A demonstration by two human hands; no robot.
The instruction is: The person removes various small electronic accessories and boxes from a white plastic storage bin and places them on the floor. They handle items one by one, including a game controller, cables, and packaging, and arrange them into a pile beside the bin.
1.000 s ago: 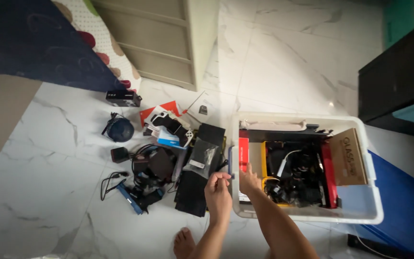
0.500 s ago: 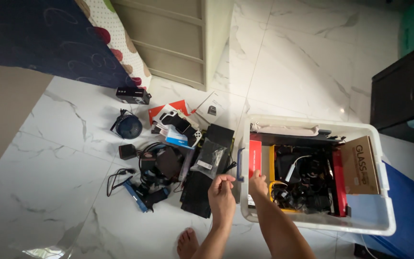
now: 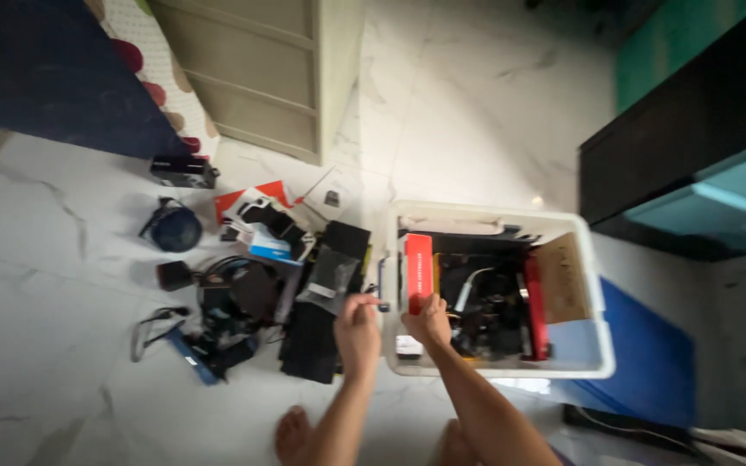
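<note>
White marble floor (image 3: 494, 112) is all around you, with a beige cupboard (image 3: 252, 78) at the top and a dark cabinet (image 3: 675, 147) on your right side. You are looking straight down, and your bare feet show at the bottom.

Your left hand (image 3: 357, 332) sits just outside the near left corner of the white plastic storage box (image 3: 593, 285). Its fingers are curled in on something small and dark, but you cannot tell for sure what it is. Your right hand (image 3: 429, 321) is inside that same corner. Its fingers look curled around the low end of the flat red cardboard packet (image 3: 419, 269), which stands up against the box's left wall. It is a bit blurry, so the grip is hard to see.

Next to the packet, the box is full of black gadgets and wires (image 3: 485, 311), with a brown cardboard piece (image 3: 563, 278) on the far side. A pile of black bags and gear (image 3: 304, 285) lies on the floor by your left hand, and a round dark blue pouch (image 3: 174, 229) sits further off.

To do this well, hold the packet firm by its edge and move it straight, so it does not catch the wires. Go slow.
</note>
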